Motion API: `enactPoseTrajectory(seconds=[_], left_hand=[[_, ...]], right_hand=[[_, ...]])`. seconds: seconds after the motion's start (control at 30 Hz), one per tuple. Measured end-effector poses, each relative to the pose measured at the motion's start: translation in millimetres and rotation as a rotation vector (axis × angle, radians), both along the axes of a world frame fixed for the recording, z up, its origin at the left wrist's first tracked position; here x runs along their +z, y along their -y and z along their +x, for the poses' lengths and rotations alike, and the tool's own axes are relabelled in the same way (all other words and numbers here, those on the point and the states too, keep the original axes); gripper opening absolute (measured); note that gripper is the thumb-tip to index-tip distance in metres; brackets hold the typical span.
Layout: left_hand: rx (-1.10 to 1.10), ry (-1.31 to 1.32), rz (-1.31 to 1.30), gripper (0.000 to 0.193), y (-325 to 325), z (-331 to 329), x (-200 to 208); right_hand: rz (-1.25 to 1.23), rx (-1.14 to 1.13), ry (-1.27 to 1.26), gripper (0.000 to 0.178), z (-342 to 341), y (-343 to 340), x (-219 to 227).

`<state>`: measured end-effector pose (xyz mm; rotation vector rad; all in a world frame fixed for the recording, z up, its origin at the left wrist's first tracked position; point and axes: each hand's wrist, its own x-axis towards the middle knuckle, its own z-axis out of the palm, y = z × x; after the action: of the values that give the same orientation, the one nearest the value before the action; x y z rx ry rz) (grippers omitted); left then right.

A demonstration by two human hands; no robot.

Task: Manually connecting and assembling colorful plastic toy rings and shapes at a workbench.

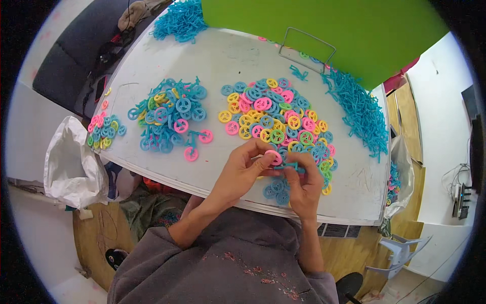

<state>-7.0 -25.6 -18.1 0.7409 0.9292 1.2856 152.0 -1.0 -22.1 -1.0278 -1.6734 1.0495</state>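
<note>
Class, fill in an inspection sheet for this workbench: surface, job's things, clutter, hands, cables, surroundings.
Surface: white table, scuffed.
Job's things: pink wheel and blue frame piece held between both hands.
Clutter: loose wheel pile; assembled pile; blue frame heaps; small wheel pile.
Hands: left hand and right hand, each with a grip on the parts.
Cables: wires at a wall device.
Surroundings: white bag; green board.
</note>
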Motion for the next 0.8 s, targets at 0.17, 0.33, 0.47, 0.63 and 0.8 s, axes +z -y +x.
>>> enactPoseTrajectory(seconds=[0.17,0.33,0.47,0.63,0.8], left_hand=[[0.079,-0.106,0.071,0.014,2,0,-3],[0.113,-0.16,0.107,0.012,2,1,-3],[0.211,-0.252,0.15,0.01,2,3,-6],[0.283,-0.336,0.179,0.008,0,5,-7],[0.317,-0.284,0.188,0.009,-3,9,-3]], right_hand=[[-0.144,-0.102,-0.14,0.032,-13,2,5],[-0.237,-0.122,-0.095,0.03,-5,-1,-6],[-0.269,-0.1,-0.154,0.023,-9,-1,-10],[-0.258,-0.088,-0.233,0.017,-20,6,-7],[-0.289,-0.15,-0.295,0.021,-25,9,-7]])
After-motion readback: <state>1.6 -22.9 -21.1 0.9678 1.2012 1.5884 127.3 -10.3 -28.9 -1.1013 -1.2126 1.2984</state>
